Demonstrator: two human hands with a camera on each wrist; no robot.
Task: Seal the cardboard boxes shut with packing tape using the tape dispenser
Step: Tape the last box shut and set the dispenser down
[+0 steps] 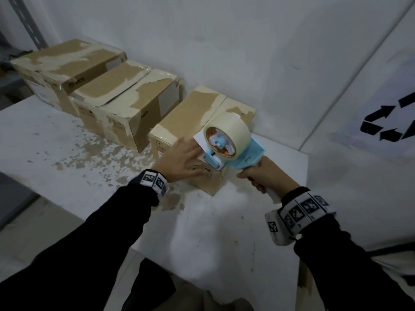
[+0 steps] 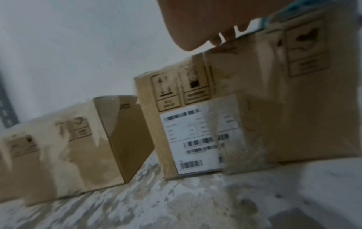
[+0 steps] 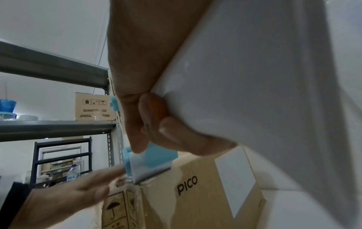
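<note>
A brown cardboard box [image 1: 190,117] stands at the right end of a row on the white table [image 1: 67,140]. My right hand [image 1: 262,173] grips the white handle of a light-blue tape dispenser [image 1: 226,144] carrying a cream tape roll [image 1: 233,129]; its front roller sits on the box's near top edge. In the right wrist view the dispenser's blue front [image 3: 149,162] meets the PICO box [image 3: 195,201]. My left hand [image 1: 182,162] lies flat with straight fingers on the box's near corner, beside the roller. The left wrist view shows my left hand [image 2: 205,27] above the box's labelled side [image 2: 245,116].
Three more taped boxes [image 1: 94,86] line the wall to the left. A white panel with a recycling symbol [image 1: 386,122] stands at the right. Tape scraps speckle the table [image 1: 101,151]. A grey metal shelf [image 3: 54,125] holds a carton and a water bottle.
</note>
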